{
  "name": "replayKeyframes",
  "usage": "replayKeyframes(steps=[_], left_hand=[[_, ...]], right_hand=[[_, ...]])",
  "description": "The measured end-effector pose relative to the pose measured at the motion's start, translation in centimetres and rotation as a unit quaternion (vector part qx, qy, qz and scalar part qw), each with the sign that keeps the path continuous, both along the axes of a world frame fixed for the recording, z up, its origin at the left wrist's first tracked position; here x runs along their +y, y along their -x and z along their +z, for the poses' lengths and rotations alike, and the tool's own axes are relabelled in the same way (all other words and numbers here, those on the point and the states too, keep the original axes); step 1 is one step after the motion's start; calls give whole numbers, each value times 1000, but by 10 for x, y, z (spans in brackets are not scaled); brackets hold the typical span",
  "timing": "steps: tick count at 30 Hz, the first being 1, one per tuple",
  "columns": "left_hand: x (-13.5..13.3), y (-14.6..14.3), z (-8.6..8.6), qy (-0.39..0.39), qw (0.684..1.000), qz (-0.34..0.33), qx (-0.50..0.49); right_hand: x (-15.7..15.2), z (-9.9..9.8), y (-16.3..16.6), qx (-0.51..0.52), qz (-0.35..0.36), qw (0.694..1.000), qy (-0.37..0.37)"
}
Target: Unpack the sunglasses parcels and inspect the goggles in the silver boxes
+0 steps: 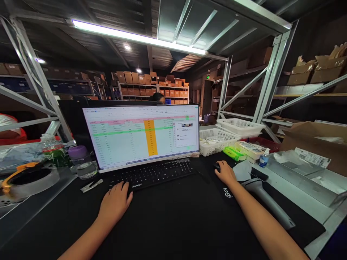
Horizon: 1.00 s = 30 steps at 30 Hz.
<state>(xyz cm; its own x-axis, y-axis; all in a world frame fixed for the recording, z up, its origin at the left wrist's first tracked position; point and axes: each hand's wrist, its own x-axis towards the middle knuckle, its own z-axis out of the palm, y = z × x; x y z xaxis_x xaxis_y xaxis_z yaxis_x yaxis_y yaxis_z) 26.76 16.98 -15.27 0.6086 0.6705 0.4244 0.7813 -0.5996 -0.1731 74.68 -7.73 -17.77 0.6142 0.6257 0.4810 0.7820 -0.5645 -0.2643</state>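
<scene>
The fingers (125,187) of the left hand (115,202) are loosely spread and laid flat, their tips resting on the front edge of the keyboard (151,173); nothing is gripped. The keyboard is seen at 1 o'clock from that hand, running away to the right beneath the monitor (141,135).

The fingers of the right hand (225,174) are curled together over the mouse (217,167), which is largely covered; only its dark front edge is seen at 10 o'clock from the knuckles. How tightly the mouse is held cannot be told. Both hands are set on a black mat (168,220).

A grey scanner (267,200) is laid just beside the right forearm, at 4 o'clock from the hand. At 2 o'clock from it a small bottle (263,159) is stood upright, with a green packet (234,153) at 12 o'clock. White baskets (230,135) are placed behind these, beside the monitor's right edge.

At 10 o'clock from the left hand a purple-lidded jar (81,162) is stood, and a tape roll (24,180) is lain further left. A small clip (91,185) is seen near the keyboard's left end.
</scene>
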Motion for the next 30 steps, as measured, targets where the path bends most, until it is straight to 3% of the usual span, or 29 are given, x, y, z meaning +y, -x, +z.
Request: replayKeyframes(steps=[12,30], left_hand=[[-8,3,4,20,999,-1,-42],[-11,7,11,15,1000,4,-25]], right_hand=[[-2,1,2,-5,-8,1000,10],[-4,4,10,-28,0,999,18]])
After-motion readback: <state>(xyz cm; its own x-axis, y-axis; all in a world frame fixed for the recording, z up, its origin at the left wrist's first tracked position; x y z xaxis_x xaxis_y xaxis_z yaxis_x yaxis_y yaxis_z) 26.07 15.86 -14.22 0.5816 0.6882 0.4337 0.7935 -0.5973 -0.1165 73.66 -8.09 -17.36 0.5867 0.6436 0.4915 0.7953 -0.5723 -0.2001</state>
